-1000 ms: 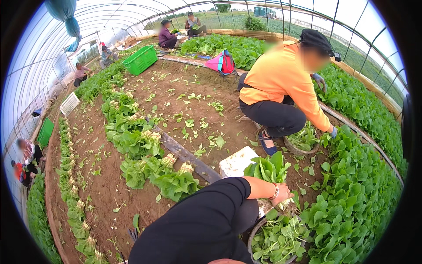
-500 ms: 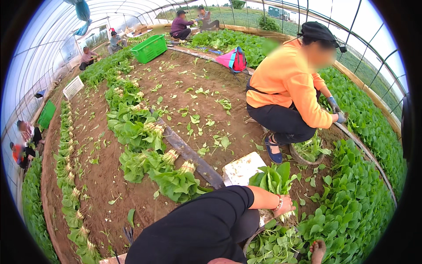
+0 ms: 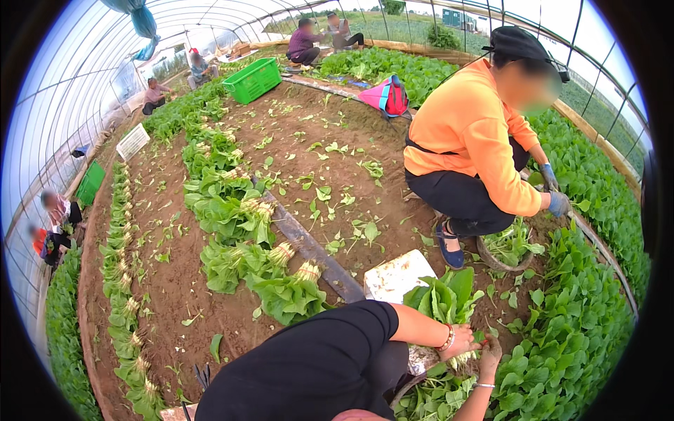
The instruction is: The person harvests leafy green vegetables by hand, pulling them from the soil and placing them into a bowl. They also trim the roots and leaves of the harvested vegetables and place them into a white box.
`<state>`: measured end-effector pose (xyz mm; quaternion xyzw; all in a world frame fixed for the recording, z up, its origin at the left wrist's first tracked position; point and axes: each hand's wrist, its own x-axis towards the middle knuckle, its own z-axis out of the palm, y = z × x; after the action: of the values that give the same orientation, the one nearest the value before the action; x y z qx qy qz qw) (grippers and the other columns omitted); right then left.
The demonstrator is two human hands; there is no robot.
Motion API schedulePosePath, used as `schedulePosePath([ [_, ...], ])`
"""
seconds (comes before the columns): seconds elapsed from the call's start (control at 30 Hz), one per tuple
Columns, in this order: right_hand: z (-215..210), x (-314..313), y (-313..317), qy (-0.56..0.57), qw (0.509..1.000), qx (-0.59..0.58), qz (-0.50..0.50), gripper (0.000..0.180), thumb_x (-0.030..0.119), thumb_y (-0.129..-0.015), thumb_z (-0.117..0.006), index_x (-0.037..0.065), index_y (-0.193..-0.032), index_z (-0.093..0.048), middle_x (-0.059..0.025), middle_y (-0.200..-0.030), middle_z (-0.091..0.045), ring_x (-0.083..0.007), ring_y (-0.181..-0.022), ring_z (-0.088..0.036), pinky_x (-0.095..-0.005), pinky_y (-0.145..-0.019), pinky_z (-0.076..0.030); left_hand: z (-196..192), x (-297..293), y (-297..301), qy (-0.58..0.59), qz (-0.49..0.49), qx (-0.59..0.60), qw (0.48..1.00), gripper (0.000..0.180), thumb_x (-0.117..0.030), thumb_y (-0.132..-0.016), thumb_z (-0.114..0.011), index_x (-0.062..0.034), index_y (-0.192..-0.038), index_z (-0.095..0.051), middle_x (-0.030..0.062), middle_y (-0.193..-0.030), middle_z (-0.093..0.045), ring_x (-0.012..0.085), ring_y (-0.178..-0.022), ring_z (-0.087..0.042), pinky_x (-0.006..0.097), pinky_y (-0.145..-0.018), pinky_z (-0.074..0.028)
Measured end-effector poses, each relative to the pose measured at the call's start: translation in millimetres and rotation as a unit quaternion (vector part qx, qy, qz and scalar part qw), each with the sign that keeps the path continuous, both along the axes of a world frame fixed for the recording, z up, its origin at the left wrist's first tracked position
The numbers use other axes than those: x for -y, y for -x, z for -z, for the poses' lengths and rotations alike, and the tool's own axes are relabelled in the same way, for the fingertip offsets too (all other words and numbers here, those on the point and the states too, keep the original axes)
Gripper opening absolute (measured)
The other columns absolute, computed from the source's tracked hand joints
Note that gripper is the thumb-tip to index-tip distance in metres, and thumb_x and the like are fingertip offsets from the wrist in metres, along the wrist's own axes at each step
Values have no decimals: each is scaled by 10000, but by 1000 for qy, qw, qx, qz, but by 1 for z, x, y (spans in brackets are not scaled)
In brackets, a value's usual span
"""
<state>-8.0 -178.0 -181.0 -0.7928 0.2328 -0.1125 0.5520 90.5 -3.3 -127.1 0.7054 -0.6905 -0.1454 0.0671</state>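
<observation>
Green, broad leaves [image 3: 447, 300] top the pale stems [image 3: 461, 361] the left hand [image 3: 461, 341] grips, the right hand's [image 3: 491, 355] hold unclear.

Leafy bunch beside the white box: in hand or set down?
In hand: the left hand grips the leafy bunch near its pale stem ends.

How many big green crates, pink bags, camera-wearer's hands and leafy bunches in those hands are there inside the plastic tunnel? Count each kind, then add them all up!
Green crates: 2
Pink bag: 1
Camera-wearer's hands, left hand and right hand: 2
Leafy bunch held: 1
Total: 6
</observation>
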Motion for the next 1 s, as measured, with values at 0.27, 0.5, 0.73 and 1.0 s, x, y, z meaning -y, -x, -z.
schedulePosePath([
  [0.27,12,-1,0,-140,989,22,37,189,-77,-799,-474,0,-950,-556,-46,-867,-572,-113,-723,-548,-228,-608,-476,6,1,-1,-11,-6,21,1000,1092,-295,-480,-724,31,-1364,-172,153,-973,-540,303,-1001,-493,411,-1000,-259],
  [0.5,24,0,4,-121,989,81,35,247,-109,-752,-496,-11,-972,-551,-41,-907,-553,-124,-768,-525,-218,-726,-425,1,2,0,0,5,33,999,1099,-289,-480,-722,26,-1368,-156,128,-931,-555,277,-969,-516,398,-959,-292],
  [0.73,0,-26,17,-162,976,117,82,215,-89,-791,-521,-29,-997,-538,-53,-911,-546,-127,-821,-521,-236,-756,-437,4,1,-1,1,12,48,999,1063,-284,-497,-703,54,-1353,-171,127,-931,-552,277,-952,-511,403,-953,-291],
  [1.0,-6,-36,21,-136,981,106,90,239,-108,-773,-544,-21,-996,-548,-34,-831,-537,-107,-751,-515,-256,-752,-486,2,0,0,-3,14,45,999,1086,-302,-495,-704,62,-1355,-149,137,-956,-532,281,-968,-493,401,-953,-291],
])
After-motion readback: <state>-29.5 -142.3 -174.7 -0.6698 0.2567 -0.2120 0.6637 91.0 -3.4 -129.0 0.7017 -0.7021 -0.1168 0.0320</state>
